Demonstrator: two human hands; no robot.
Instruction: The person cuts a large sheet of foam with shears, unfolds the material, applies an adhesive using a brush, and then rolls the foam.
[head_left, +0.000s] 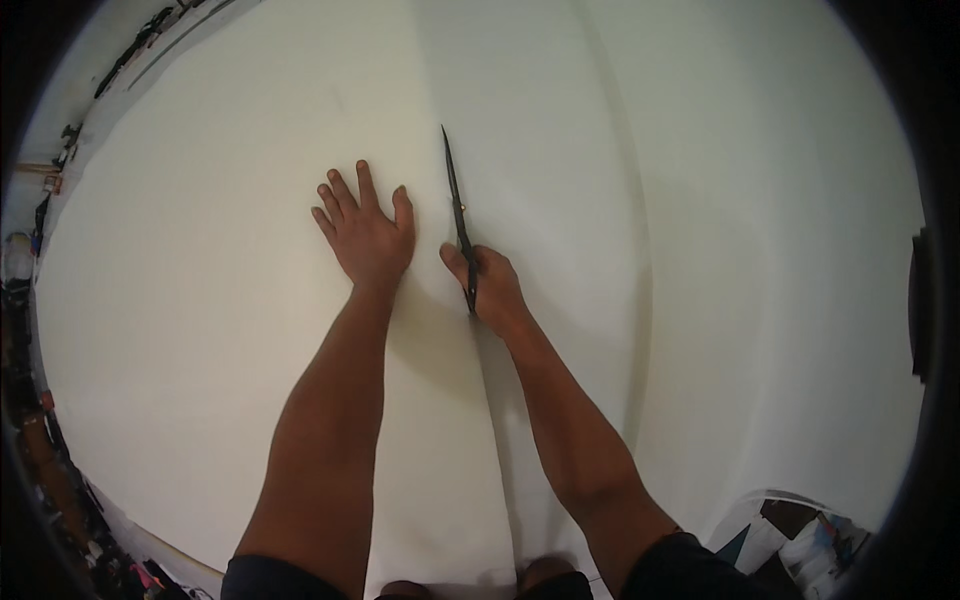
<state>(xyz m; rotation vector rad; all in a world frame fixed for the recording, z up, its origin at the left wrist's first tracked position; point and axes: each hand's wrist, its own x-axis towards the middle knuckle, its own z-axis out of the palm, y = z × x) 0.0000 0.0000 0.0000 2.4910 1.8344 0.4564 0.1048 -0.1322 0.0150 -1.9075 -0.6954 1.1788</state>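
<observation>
White cloth (700,250) covers the whole counter. Left hand (365,235) lies flat on it, fingers spread; right hand (492,290) grips black scissors (458,205), blades shut, pointing away. Behind them a slit reaches the near edge; ahead, cloth looks uncut.

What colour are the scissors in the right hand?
Black or very dark scissors, against white fabric; head view.

Cutting into a big sheet of white fabric, seen from my head cam

My left hand (365,235) lies flat, fingers spread, on the white fabric (220,330), just beside the scissors (459,215). My right hand (490,285) grips the dark handles, long blades pointing away from me along a fold line. Clutter sits at the left edge.
</observation>
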